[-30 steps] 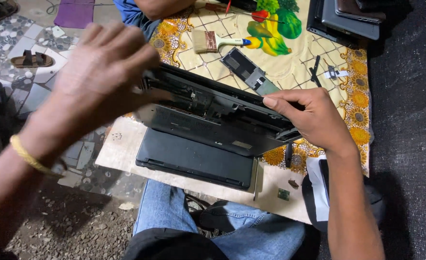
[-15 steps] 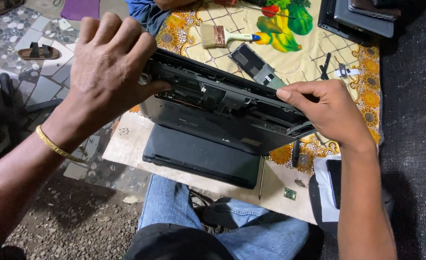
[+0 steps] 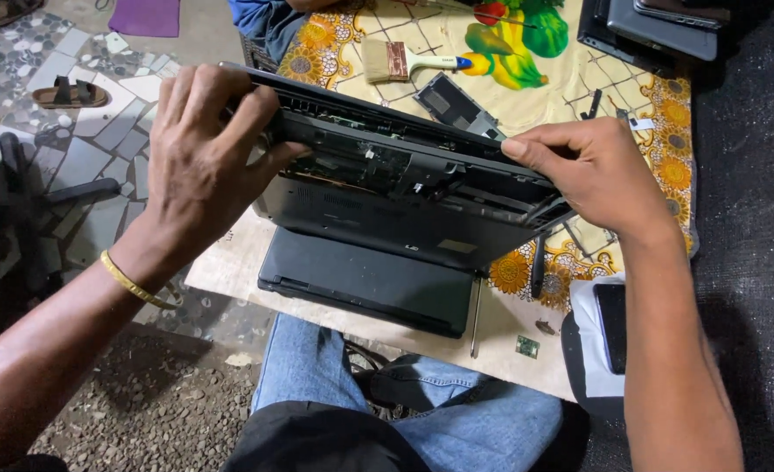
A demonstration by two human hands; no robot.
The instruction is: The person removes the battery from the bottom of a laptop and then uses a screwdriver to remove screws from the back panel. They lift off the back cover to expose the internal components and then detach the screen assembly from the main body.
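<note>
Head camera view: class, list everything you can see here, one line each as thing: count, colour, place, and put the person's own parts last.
Opened laptop: one, black, tilted on edge at centre, held at both ends.
Flat laptop panel: one, black, lying under it on the board.
Paintbrush: one, pale bristles, white and blue handle, on the cloth behind.
Patterned cloth: one, yellow with flowers and vegetables, covering the table.
Small circuit piece: one, green, near the board's edge.
Sandal: one, brown, on the mosaic floor, upper left.
Bangle: one, gold, left wrist.
Left hand: grip on the laptop's left end.
Right hand: grip on its right end.
</note>
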